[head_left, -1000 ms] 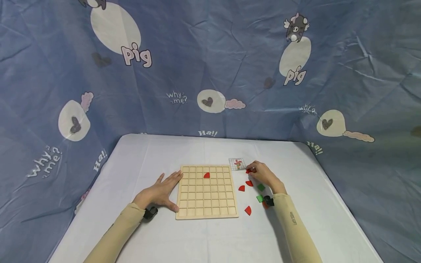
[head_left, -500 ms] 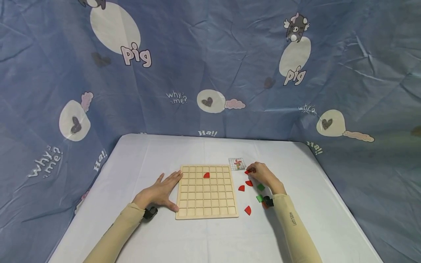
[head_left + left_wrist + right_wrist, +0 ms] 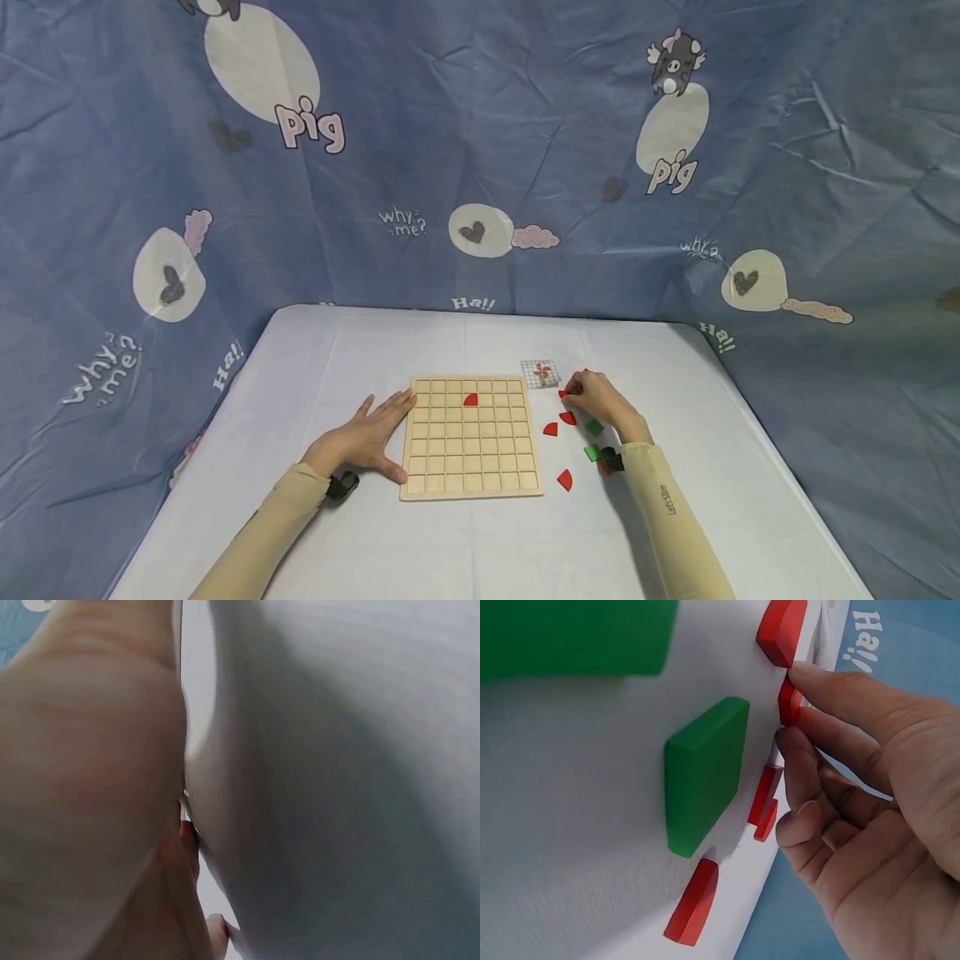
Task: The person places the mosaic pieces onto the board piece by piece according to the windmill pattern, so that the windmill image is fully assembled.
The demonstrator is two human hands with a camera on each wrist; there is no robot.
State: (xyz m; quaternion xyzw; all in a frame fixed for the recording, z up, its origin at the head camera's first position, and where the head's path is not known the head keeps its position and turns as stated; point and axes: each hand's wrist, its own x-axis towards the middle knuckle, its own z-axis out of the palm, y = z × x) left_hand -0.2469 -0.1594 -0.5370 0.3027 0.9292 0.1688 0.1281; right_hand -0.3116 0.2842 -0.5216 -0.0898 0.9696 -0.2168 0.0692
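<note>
**While my left hand [image 3: 367, 437] lay spread, my right hand [image 3: 597, 396] pinched narrowly**

My left fingers, wide apart, touched the square, pale wooden grid board [image 3: 472, 443] at nine o'clock. My right fingertips held a small, flat red block [image 3: 788, 702] off the board's two o'clock, near a white gridded card [image 3: 542, 374].

A pale yellow left sleeve [image 3: 264, 533] and right sleeve [image 3: 678, 542] are worn, the latter printed with dark lettering [image 3: 668, 500] ("Lets Slim", apparently); a small black device [image 3: 342, 486] is seen behind each bare hand [image 3: 367, 437].
</note>
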